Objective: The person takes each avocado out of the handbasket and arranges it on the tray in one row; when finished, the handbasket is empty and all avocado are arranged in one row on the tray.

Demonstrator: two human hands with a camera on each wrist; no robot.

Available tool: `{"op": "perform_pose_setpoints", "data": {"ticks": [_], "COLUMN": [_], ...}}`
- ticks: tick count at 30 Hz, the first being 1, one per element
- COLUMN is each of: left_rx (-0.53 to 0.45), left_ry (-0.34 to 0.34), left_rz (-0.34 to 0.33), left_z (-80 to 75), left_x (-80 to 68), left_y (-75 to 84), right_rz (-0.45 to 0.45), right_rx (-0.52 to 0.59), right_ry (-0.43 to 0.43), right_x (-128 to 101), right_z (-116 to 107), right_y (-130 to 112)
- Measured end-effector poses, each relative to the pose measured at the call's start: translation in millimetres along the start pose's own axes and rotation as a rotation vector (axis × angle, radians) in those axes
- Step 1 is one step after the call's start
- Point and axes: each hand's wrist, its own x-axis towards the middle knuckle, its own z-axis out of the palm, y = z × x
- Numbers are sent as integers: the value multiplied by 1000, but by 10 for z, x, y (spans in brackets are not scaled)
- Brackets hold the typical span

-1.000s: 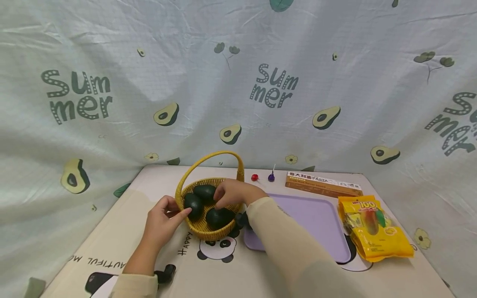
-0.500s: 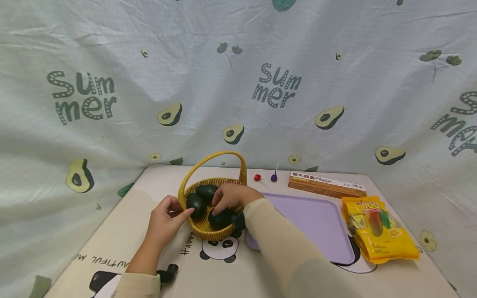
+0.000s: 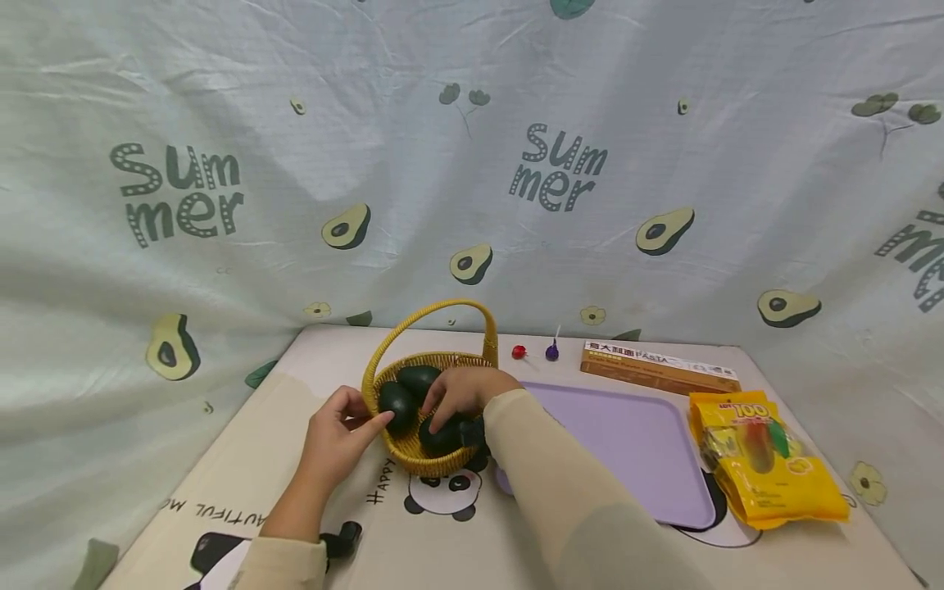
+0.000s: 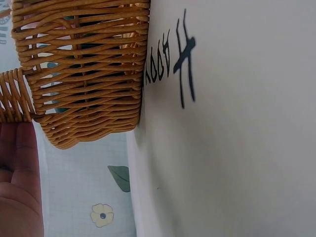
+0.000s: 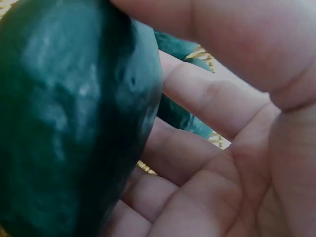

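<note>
A yellow wicker basket (image 3: 401, 449) with an arched handle stands left of the table's middle, and three dark green avocados lie in it. My right hand (image 3: 446, 414) reaches in from the right and its fingers curl round the front avocado (image 3: 441, 440). The right wrist view is filled by this avocado (image 5: 64, 123) against my fingers (image 5: 212, 103). The other two avocados (image 3: 398, 401) (image 3: 418, 378) lie at the left and back. My left hand (image 3: 369, 414) holds the basket's left rim, thumb over the edge. The left wrist view shows the basket wall (image 4: 84, 74) beside my fingers (image 4: 17, 187).
A purple tray (image 3: 627, 442) lies right of the basket. A yellow snack bag (image 3: 767, 459) sits at the right edge, with a long pasta box (image 3: 656, 367) behind the tray. Two lollipops (image 3: 519, 352) (image 3: 551, 352) lie near the back. An avocado-print cloth hangs close behind.
My right hand has sunk lower into the basket and closed round the front avocado. The left hand has stayed on the rim.
</note>
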Motion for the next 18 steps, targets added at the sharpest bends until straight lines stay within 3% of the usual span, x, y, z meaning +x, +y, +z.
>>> {"op": "perform_pose_setpoints", "data": {"ticks": [11, 18], "left_rx": [6, 3], "left_ry": [8, 9], "left_rz": [16, 8], "left_z": [15, 8], "left_x": [5, -5], "left_y": [-13, -6], "right_rz": [-2, -26], "right_rx": [-43, -9], "right_ry": [-20, -33], "right_x": [65, 52], "right_z": [-7, -24], "right_y": [20, 15]}}
